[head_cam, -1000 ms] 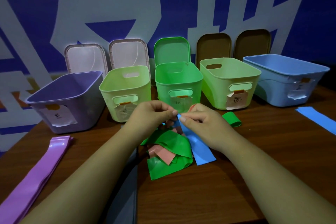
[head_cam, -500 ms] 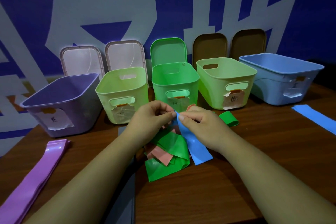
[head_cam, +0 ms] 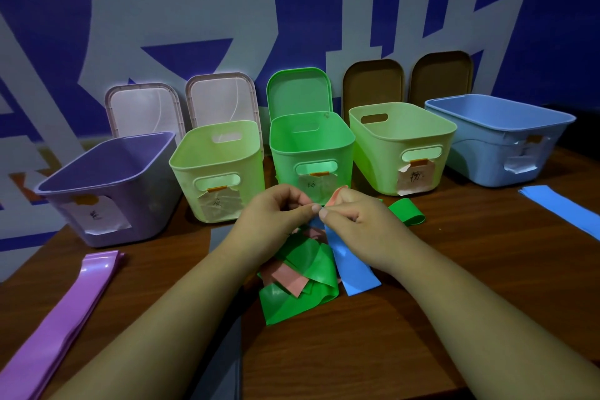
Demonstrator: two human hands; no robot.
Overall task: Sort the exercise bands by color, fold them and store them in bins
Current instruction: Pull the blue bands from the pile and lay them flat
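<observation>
Both hands meet above a heap of bands on the wooden counter [head_cam: 461, 273]. The left hand [head_cam: 276, 216] and the right hand [head_cam: 358, 224] each have a narrow grip, thumb and forefinger pinched on the top end of a blue band [head_cam: 352, 269], fingertips almost touching. The band hangs down from them and its lower end lies on the counter beside crumpled green bands [head_cam: 302, 300] and a pink band [head_cam: 289, 281]. A green loop [head_cam: 407, 211] lies just right of the right hand.

Behind the hands stand five open bins in a row: a purple bin [head_cam: 107, 204], a light green bin [head_cam: 194, 191], a green bin [head_cam: 311, 146], a second light green bin [head_cam: 383, 166] and a blue bin [head_cam: 480, 153]. Flat purple bands [head_cam: 65, 318] lie at the left, and flat blue bands [head_cam: 565, 211] at the far right.
</observation>
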